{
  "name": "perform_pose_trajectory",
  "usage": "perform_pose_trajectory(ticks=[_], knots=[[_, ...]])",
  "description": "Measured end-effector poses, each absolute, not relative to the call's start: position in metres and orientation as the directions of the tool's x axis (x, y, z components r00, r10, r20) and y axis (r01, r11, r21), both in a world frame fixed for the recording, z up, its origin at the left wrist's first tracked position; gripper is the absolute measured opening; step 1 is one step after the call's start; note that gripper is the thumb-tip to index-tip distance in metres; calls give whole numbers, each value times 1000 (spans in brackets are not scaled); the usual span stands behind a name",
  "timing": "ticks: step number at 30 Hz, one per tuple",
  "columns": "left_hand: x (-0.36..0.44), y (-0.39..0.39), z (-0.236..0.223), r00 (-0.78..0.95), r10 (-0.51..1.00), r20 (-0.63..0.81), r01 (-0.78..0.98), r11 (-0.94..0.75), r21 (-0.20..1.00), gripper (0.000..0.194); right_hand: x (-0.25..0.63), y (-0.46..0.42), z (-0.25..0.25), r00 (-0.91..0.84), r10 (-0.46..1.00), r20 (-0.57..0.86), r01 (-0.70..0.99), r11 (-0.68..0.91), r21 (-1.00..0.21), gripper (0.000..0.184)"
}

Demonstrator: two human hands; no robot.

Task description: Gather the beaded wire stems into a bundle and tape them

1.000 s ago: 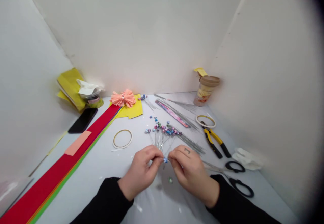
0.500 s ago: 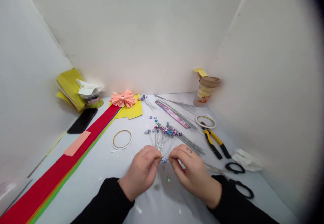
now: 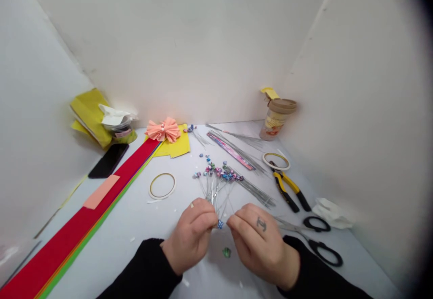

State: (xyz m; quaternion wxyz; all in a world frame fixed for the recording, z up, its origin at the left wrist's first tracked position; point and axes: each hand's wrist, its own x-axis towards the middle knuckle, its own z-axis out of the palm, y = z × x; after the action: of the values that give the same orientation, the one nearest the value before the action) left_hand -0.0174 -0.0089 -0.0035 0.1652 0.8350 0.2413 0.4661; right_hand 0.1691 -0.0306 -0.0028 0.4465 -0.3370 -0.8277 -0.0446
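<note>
Head view: fine fingertip work on the blue star (image 3: 220, 224) looks to be the step in hand, and a bead this small seems to call for a light, steady pinch and well-aligned fingers. The left hand (image 3: 192, 236) has its thumb and forefinger closed at the star's side, apparently gripping it. The right hand (image 3: 264, 245) is curled with its fingertips drawn together just beside the star, on its right; whether a thin wire is caught in them, I cannot tell.

The blue star lies between the two hands, touching the left fingertips and a little apart from the right ones. Nearer the worktop's (image 3: 125, 222) near edge, a green star (image 3: 226, 252) sits below the gap between the hands. Beyond the fingers, silvery stems (image 3: 212, 195) fan out toward a cluster of small coloured stars (image 3: 225, 174) around the middle of the worktop.

Loose wires (image 3: 252, 188) lie to the right of that cluster, with patterned strips (image 3: 233, 152) farther back. Toward the right edge are the pliers (image 3: 287, 197), a tape roll (image 3: 279, 168) touching them, and the scissors (image 3: 313, 243), partly behind the right hand. The cup (image 3: 274, 121) stands at the far right corner. On the left side, a long red strip (image 3: 72, 229) runs toward the pink bow (image 3: 163, 130) near the far edge.
</note>
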Motion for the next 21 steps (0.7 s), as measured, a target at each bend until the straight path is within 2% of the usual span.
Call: perform_pose_trajectory(ticks=[16, 21], knots=[[-13, -12, -4, 395, 500, 771, 273, -865, 422, 32, 168, -35, 1, -380, 440, 814, 591, 792, -152, 25], [-13, -10, -4, 390, 515, 763, 291, -855, 429, 33, 166, -31, -1, -334, 505, 796, 570, 781, -256, 25]])
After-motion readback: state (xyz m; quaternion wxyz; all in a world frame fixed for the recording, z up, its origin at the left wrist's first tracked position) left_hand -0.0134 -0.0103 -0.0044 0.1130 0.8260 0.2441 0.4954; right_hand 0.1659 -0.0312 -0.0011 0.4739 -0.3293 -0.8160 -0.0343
